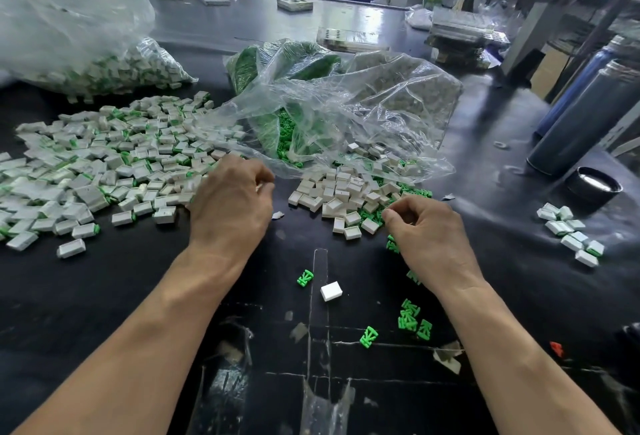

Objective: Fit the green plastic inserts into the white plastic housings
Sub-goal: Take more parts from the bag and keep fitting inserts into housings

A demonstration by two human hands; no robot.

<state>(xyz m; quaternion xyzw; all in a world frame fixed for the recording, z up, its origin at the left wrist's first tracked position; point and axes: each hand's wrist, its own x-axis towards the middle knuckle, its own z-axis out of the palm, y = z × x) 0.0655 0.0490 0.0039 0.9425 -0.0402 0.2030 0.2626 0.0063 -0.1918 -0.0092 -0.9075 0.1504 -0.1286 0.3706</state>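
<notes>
green inserts loose between both hands, left hand curled (grip unclear), right hand pinching, contents hidden

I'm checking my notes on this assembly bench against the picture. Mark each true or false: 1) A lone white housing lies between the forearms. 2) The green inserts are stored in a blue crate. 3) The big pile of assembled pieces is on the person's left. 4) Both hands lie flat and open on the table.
1) True: the lone white housing lies there.
2) False: the green inserts spill from a clear plastic bag.
3) True: the pile of assembled pieces is left.
4) False: the left hand and right hand have curled fingers.
</notes>
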